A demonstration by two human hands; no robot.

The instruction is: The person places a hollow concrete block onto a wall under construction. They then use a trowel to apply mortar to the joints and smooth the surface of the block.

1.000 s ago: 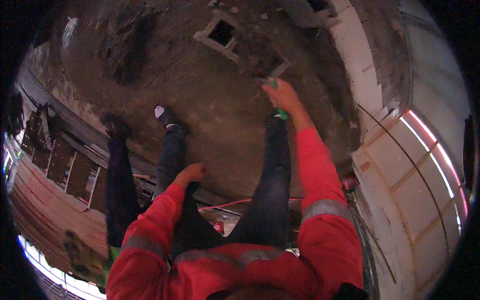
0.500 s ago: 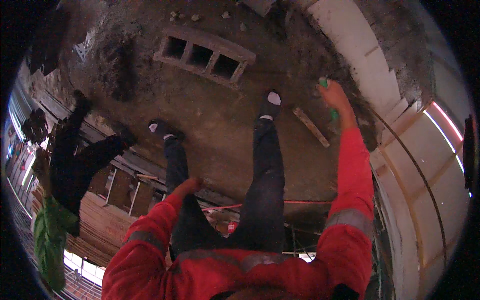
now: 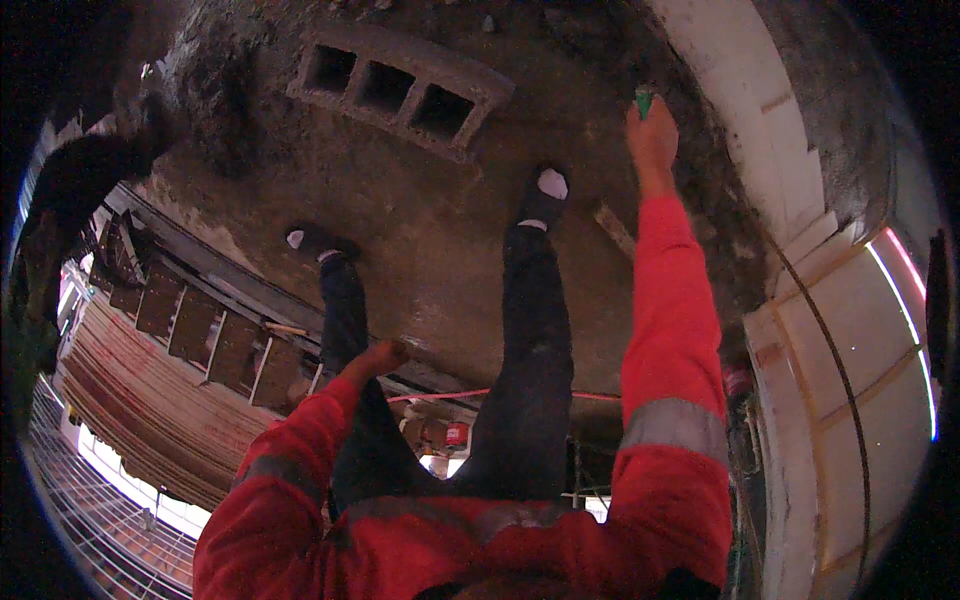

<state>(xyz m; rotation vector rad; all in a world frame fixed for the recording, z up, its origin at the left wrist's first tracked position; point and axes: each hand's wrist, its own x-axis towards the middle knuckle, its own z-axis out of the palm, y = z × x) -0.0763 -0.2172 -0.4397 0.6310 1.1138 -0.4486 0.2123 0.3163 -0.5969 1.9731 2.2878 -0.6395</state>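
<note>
In the upper right of the frame, the right hand (image 3: 653, 140) is holding a small green tool (image 3: 643, 101), its fingers wrapping closely around it; the tool's far end is fading into the dark floor (image 3: 430, 270), so its tip is hard to make out. Near the centre, left of the middle, the left hand (image 3: 385, 356) is sitting by the left knee — its fingers are curling loosely, and I cannot tell whether they are holding anything or touching the trouser leg (image 3: 345, 310).

At the upper middle, a hollow grey block (image 3: 412, 98) is lying with three square openings showing, well apart from both hands. Just beside the right sleeve (image 3: 672, 310), a strip of wood (image 3: 615, 230) is lying on the floor, the sleeve partly covering it. Both feet are standing apart, the right foot (image 3: 545, 195) being nearer the block than the left foot (image 3: 318, 243). A pale ledge (image 3: 745, 90) is curving down the upper right — a dark cable (image 3: 825, 330) is bending below it.
</note>
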